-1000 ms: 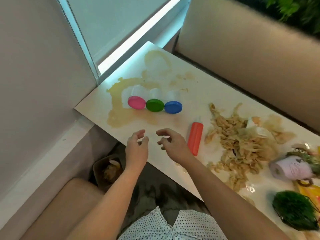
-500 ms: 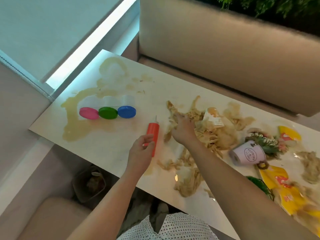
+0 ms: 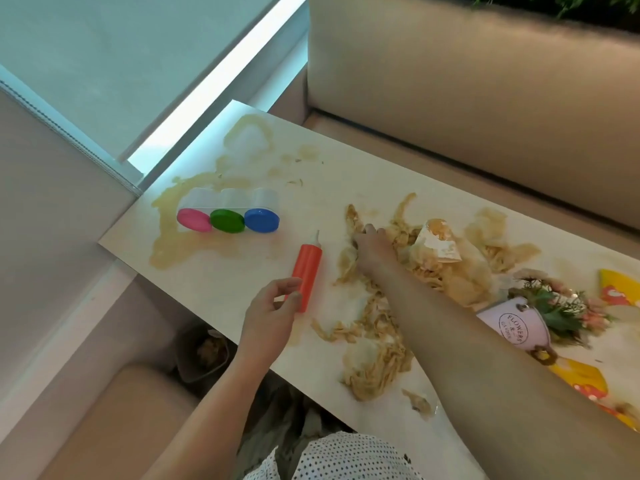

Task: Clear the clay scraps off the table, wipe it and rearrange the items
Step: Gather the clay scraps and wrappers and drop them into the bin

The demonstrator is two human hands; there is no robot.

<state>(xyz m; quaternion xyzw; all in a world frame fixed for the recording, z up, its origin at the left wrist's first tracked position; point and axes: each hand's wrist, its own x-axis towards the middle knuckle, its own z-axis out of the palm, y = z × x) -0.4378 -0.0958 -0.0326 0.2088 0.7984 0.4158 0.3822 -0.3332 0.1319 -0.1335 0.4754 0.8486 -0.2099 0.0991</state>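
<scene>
**Supervisor:** What were the hands doing when you looked?

**Operator:** I saw the right hand [image 3: 372, 249] reached out across the table [image 3: 214, 271], its fingers curled down into the clay scraps [image 3: 377, 362] and closed on a clump. The left hand [image 3: 270, 317] was nearer the person, fingers bent, with thumb and forefinger over the bottom end of the red squeeze bottle [image 3: 308, 271]. I couldn't tell whether it was pinching the bottle or only touching it.

**Supervisor:** Where did the scraps lie?

**Operator:** Under and around the right hand. They trailed back beneath that forearm towards the person, and spread on past the hand's right side. A clay-smeared paper cup [image 3: 438, 240] lay tipped over just right of the right hand.

**Supervisor:** And the bottle?

**Operator:** It lay flat between the two hands, nozzle pointing away from the person.

**Supervisor:** Anything else I should note?

**Operator:** Beyond the left hand, three jars stood in a touching row: the pink lid [image 3: 194, 220], green lid [image 3: 227, 221] and blue lid [image 3: 261, 220]. A tan clay smear [image 3: 166, 251] ringed them. Right of the right forearm a pink flower pot [image 3: 516, 327] lay on its side, with a yellow packet [image 3: 581, 375] near it. Below the left hand, under the table edge, I saw a bin [image 3: 202, 351].
</scene>
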